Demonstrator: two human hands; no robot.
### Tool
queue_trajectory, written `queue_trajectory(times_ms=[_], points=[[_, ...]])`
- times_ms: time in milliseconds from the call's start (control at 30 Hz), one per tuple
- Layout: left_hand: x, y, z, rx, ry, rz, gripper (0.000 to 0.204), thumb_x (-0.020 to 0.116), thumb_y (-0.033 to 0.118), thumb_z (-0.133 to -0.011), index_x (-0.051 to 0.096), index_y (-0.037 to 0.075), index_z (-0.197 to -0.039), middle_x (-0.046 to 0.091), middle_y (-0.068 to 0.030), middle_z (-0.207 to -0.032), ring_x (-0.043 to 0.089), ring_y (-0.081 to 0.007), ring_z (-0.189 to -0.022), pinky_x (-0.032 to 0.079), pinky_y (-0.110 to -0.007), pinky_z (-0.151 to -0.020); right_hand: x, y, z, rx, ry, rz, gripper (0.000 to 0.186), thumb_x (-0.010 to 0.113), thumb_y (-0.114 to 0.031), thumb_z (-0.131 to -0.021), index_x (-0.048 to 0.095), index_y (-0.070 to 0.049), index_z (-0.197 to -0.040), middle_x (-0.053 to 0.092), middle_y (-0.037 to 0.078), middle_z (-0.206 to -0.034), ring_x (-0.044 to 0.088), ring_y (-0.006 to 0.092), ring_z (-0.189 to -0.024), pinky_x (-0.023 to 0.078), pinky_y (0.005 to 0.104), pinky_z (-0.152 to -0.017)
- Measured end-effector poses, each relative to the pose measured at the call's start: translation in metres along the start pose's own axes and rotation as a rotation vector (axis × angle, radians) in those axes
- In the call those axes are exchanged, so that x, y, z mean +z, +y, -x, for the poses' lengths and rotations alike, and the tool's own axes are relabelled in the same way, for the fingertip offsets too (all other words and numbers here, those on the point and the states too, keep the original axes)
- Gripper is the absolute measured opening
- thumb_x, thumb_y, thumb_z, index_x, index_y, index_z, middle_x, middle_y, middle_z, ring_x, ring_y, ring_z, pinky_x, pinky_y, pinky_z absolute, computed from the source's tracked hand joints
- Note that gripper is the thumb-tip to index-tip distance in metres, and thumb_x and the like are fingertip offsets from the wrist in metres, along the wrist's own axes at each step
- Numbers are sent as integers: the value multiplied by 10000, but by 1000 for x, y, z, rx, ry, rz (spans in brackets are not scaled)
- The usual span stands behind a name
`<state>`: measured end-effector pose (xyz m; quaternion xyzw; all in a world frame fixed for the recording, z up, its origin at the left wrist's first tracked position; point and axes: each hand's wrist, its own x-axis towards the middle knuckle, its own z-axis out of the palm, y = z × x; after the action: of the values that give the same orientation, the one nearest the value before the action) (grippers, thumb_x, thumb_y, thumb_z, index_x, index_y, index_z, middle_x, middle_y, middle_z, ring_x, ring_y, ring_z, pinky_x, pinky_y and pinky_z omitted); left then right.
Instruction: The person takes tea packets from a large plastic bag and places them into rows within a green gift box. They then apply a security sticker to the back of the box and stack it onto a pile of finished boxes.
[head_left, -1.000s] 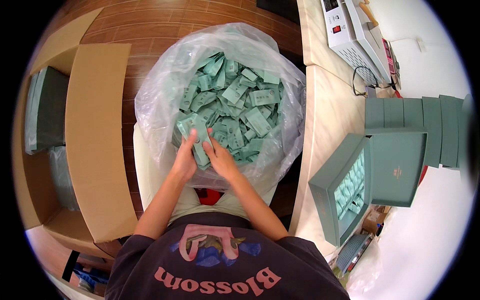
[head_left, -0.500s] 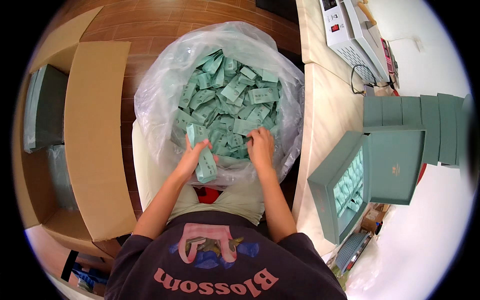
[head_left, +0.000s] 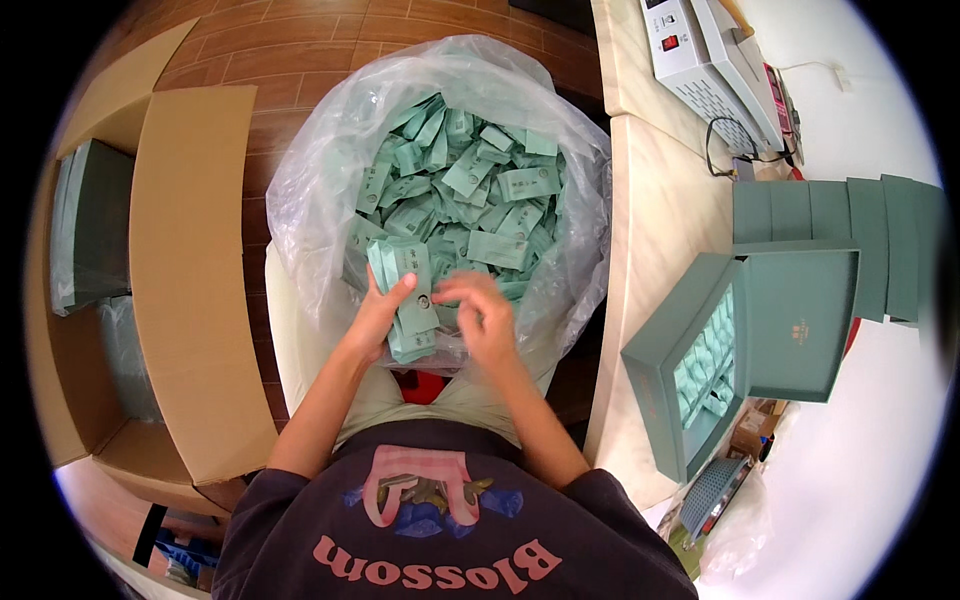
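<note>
Holds a layered stack of flat, oblong, pale-green paper sachets [head_left: 405, 310] clamped in the left hand [head_left: 376, 318], just left of the frame's centre, with the thumb pressed on the smooth top face and the ends slightly fanned. Holds the right hand [head_left: 482, 315] half curled just beside the stack's right edge, too blurred to tell whether touching or gripping anything. Has a crinkled, translucent plastic bag [head_left: 320, 150] gaping across the upper middle, heaped with creased, angular loose sachets [head_left: 470, 172]. Shows at right a cream, veined tabletop [head_left: 650, 200], a rigid dark-green box [head_left: 655, 405] with hinged lid open and plump packets [head_left: 705, 362] inside, and matching closed boxes [head_left: 820, 210]; at upper right, a white machine [head_left: 703, 85] with slotted casing; at left, a brown cardboard carton [head_left: 195, 280] containing dark-green slabs [head_left: 98, 228] in glossy film.
</note>
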<state>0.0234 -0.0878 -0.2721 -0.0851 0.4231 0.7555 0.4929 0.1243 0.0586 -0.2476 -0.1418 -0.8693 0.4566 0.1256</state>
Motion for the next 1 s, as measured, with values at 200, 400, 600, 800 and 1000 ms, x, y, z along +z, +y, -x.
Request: queue_trajectory(times_ms=[200, 400, 600, 800, 1000], points=[[11, 6, 0, 92, 38, -93, 736, 690, 282, -862, 142, 111, -1322, 496, -154, -1171, 647, -265, -907, 556, -408, -717, -25, 94, -38, 144, 83, 875, 392, 686, -77, -770, 561, -7, -1136, 549, 151, -1174, 538, 348, -1050, 416, 460, -918], [9, 6, 4, 102, 102, -114, 776, 698, 263, -858, 108, 109, -1338, 510, -162, -1161, 642, -266, -942, 541, -399, -764, -28, 95, -33, 327, -91, 814, 426, 723, -86, -749, 556, -8, -1134, 539, 157, -1084, 539, 356, -1010, 435, 448, -874], [9, -12, -1, 188, 140, -150, 915, 723, 266, -840, 16, 79, -1390, 498, -162, -1213, 576, -271, -1063, 457, -373, -935, -6, -2, -7, 145, 85, 367, 373, 651, -83, -814, 550, 2, -1163, 537, 175, -1114, 534, 369, -1023, 451, 410, -866], [22, -9, 4, 181, 104, -189, 950, 737, 334, -820, 48, 78, -1422, 426, -150, -1294, 466, -241, -1161, 410, -379, -986, -13, -40, 17, 175, -82, -77, 408, 586, -173, -898, 514, 0, -1261, 548, 162, -1201, 549, 300, -1057, 436, 366, -913], [57, -2, 31, 334, -101, -203, 1026, 760, 406, -785, 39, 108, -1451, 402, -148, -1321, 437, -245, -1203, 400, -383, -997, -44, -57, 25, 715, -126, -639, 598, 521, -439, -961, 440, 20, -1337, 563, 127, -1220, 533, 183, -1110, 434, 310, -928]])
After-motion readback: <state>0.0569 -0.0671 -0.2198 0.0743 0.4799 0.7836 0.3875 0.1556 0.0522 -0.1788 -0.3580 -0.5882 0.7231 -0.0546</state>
